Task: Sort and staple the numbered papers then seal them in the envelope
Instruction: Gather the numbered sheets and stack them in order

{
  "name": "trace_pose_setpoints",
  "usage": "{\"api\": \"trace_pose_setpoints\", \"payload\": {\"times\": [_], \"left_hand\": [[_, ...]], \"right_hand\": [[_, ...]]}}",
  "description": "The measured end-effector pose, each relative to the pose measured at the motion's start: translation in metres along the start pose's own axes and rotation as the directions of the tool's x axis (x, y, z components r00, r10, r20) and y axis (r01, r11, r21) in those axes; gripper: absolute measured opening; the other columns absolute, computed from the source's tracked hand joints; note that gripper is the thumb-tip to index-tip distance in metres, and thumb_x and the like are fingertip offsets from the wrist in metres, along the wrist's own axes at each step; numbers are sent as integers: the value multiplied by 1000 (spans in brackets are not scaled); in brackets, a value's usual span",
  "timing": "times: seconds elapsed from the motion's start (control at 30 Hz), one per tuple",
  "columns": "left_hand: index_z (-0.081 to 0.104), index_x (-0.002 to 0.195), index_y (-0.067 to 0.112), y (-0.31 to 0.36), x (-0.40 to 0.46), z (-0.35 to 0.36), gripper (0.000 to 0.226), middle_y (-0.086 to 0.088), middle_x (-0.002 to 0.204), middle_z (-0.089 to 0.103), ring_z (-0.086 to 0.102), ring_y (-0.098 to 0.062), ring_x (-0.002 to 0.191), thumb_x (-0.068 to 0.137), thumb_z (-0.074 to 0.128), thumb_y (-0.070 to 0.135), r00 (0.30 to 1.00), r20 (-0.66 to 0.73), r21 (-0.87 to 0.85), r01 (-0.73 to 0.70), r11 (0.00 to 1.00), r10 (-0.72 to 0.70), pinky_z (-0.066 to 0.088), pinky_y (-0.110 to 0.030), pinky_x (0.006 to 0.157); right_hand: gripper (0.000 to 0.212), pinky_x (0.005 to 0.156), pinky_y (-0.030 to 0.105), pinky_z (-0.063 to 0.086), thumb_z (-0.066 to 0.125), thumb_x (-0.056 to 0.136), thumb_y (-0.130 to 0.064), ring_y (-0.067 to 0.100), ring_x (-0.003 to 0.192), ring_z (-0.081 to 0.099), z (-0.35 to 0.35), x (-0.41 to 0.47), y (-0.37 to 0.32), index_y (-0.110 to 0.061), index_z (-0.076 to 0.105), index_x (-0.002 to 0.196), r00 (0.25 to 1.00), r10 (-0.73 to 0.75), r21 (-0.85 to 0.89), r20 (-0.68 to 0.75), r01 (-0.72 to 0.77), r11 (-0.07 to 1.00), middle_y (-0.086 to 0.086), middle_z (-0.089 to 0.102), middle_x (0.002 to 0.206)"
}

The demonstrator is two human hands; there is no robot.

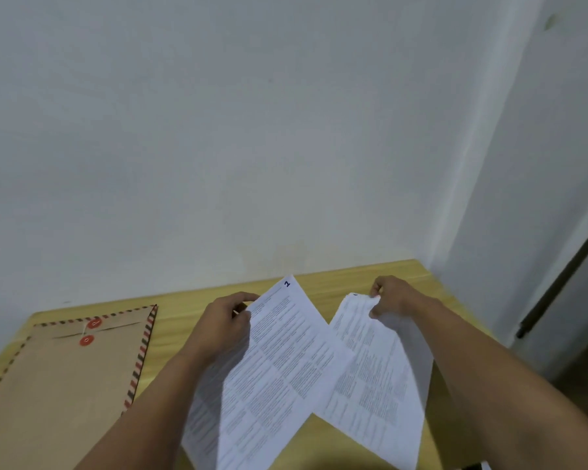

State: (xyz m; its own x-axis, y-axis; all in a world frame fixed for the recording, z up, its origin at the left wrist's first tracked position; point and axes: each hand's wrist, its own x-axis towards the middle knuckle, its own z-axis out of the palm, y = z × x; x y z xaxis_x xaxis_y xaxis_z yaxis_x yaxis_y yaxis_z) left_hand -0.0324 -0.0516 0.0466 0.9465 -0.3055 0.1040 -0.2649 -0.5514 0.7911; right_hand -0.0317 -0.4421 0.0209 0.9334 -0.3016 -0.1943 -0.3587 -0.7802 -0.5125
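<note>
- Pinching sheet "1" (279, 351) at its top edge: left hand (224, 320).
- R hand (392, 300) grips the stack (377, 368), prob. several sheets.
- Envelope (65, 378) lies left of both.

Light wooden table (381, 273), pale yellow grain, set into a corner with its far edge against a white wall and its right end beside another wall. Lying flat on its left part: one large kraft envelope (65, 385) with a red, dark and white striped border, flap at the far end, fastened by a white string wound between two red discs, the envelope's near left portion running out of view. At the bottom right edge of the view a small white and dark object shows, too cropped to identify.
</note>
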Motion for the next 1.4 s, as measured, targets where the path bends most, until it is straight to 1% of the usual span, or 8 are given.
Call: {"api": "trace_pose_setpoints", "payload": {"times": [0.17,0.33,0.63,0.9,1.03,1.2,1.3,1.4], "left_hand": [[74,117,35,22,-20,-28,37,6,83,76,70,-13,72,97,56,9,995,-57,39,-82,996,84,59,-36,68],[73,118,37,51,-43,-50,35,9,85,75,69,-8,72,99,56,13,984,-120,61,-128,990,135,57,-34,64],[73,117,40,89,-75,-78,36,10,83,75,67,-10,71,98,58,14,943,-258,32,-209,977,210,54,-30,67],[72,118,40,98,-87,-89,39,11,85,73,66,-1,75,97,56,11,914,-354,19,-206,978,199,48,-22,65],[71,118,39,100,-88,-91,39,10,84,72,65,-2,73,98,55,10,907,-379,-3,-199,980,183,49,-24,63],[69,115,41,105,-87,-89,37,5,93,71,65,-10,73,98,57,11,900,-395,-51,-224,973,186,50,-23,62],[64,131,36,105,-87,-89,41,5,118,59,63,-10,94,95,63,17,905,-392,-75,-211,975,166,47,-17,70],[56,140,36,109,-86,-89,47,9,124,58,62,-14,106,96,63,20,938,-308,-95,-197,976,160,49,-28,79]], "right_hand": [[25,66,28,47,84,79,-5,15,68,61,-34,-29,-40,-21,72,95,982,-170,152,-86,181,972,-1,67,76],[3,80,21,48,78,93,-17,9,86,65,-58,-66,-96,-14,79,96,919,-303,393,-252,383,836,1,75,98],[17,69,17,48,70,99,-28,2,82,70,-61,-138,-171,-18,81,108,904,-421,615,-70,372,695,-7,80,99],[17,88,28,54,74,96,-27,11,91,72,-56,-161,-190,-15,82,106,868,-488,660,-88,418,624,-3,79,104],[19,73,20,57,73,97,-22,9,85,74,-58,-168,-192,-12,80,111,854,-509,658,-106,444,608,1,80,105],[20,80,27,59,78,92,-9,19,93,78,-59,-172,-191,-11,80,111,813,-564,628,-145,516,582,4,81,104],[19,80,27,60,77,92,-7,20,93,78,-66,-172,-191,-9,80,111,807,-568,624,-161,529,575,5,81,103],[18,80,26,59,76,91,-4,17,92,78,-77,-172,-191,-9,80,108,802,-575,618,-161,536,575,5,82,102]]}}
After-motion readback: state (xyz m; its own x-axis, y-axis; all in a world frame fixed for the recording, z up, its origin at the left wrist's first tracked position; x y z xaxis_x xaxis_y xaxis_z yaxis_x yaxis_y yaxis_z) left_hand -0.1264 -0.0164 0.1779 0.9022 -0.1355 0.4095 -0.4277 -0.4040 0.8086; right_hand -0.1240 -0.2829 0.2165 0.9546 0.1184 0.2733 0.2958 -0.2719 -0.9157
